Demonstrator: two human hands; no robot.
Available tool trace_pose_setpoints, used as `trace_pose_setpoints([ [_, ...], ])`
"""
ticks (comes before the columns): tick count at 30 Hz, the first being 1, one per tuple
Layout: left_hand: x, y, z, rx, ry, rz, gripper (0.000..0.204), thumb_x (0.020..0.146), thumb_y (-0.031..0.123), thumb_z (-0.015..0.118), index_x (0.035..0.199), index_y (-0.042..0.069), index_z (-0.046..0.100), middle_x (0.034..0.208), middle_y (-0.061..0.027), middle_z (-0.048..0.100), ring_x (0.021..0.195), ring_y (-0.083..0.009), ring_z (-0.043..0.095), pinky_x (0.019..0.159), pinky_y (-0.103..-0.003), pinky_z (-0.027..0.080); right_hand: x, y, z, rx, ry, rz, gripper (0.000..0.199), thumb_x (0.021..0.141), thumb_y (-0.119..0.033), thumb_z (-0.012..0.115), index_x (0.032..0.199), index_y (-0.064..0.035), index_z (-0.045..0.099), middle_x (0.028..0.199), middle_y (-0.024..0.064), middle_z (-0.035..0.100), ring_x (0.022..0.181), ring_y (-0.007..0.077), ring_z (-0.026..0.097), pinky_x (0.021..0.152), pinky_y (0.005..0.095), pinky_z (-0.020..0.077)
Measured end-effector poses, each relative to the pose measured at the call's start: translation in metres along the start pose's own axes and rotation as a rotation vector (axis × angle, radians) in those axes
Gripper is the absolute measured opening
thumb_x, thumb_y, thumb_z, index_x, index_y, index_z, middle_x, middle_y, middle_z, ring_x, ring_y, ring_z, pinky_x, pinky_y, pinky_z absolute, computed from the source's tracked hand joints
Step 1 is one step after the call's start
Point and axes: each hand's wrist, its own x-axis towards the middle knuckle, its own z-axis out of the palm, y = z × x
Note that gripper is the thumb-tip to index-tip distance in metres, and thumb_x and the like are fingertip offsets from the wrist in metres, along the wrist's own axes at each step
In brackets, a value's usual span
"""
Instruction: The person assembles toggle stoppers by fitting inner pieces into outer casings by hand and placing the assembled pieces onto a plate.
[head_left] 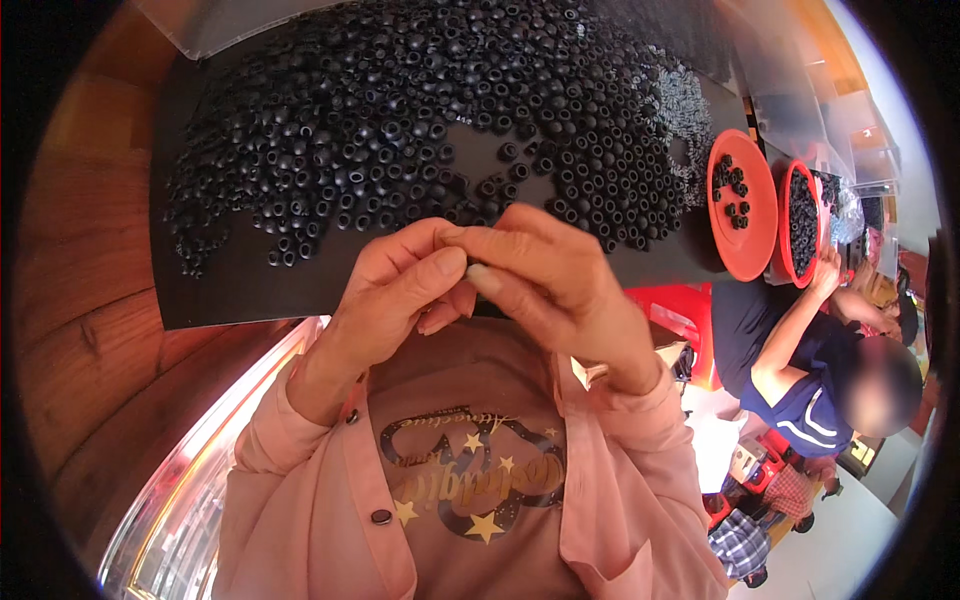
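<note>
My left hand [395,290] and my right hand [570,285] meet in front of my chest, just off the near edge of the black table [210,285]. Thumbs and fingertips of both are pinched together, almost touching. A little dark shows between the fingertips, but what they hold is mostly covered and too small to name. Beyond the hands, many small black round pieces with a hole in them [390,130] cover the tabletop. At the right of this spread, similar pieces [615,175] lie in a single layer, holes facing up.
Tiny greyish pieces [685,100] lie near the table's right end. An orange-red plate [737,255] there carries several black pieces. Past it, a red bowl [787,245] is full of dark pieces. A co-worker in dark blue [800,390] sits at the right, one hand at that bowl.
</note>
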Motion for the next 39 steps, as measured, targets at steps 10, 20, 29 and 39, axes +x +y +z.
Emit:
trace_pose_setpoints([
  [10,0.001,-0.010,-0.013,0.218,-0.002,0.082,0.026,0.099,0.027,0.049,0.098,0.002,0.056,0.071,-0.0030,0.056,0.051,-0.0033,0.040,0.045,-0.016,0.031,0.073,0.045,-0.011,-0.770,-0.087,-0.091,0.007,0.081,-0.007,0.059,0.085,-0.0009,0.057,0.080,0.0148,0.058,0.070,0.0343,0.062,0.058,0.0429,0.0497],
  [20,-0.001,-0.014,-0.026,-0.005,0.003,0.138,0.027,0.100,0.028,0.045,0.095,0.004,0.055,0.072,-0.0032,0.056,0.051,-0.0043,0.041,0.045,-0.017,0.030,0.093,0.043,0.002,-1.057,-0.268,-0.116,0.010,0.072,-0.005,0.058,0.079,0.0019,0.059,0.078,0.0171,0.061,0.065,0.0343,0.065,0.055,0.0414,0.0529],
  [29,0.000,-0.012,-0.026,-0.119,0.009,0.106,0.028,0.099,0.030,0.048,0.101,0.002,0.055,0.073,-0.0054,0.056,0.050,-0.0057,0.040,0.044,-0.017,0.031,0.056,0.014,-0.007,-0.050,-0.081,0.222,0.008,0.077,0.002,0.058,0.084,-0.0010,0.056,0.075,0.0060,0.061,0.066,0.0131,0.059,0.058,0.0259,0.0474],
  [39,0.012,-0.012,-0.007,-0.227,0.002,0.050,0.025,0.100,0.025,0.047,0.105,0.002,0.056,0.074,-0.0061,0.056,0.050,-0.0050,0.038,0.043,-0.018,0.028,0.024,0.009,0.003,0.675,0.048,0.436,0.008,0.088,-0.006,0.062,0.093,-0.0001,0.061,0.081,-0.0014,0.061,0.072,0.0047,0.057,0.062,0.0185,0.0458],
])
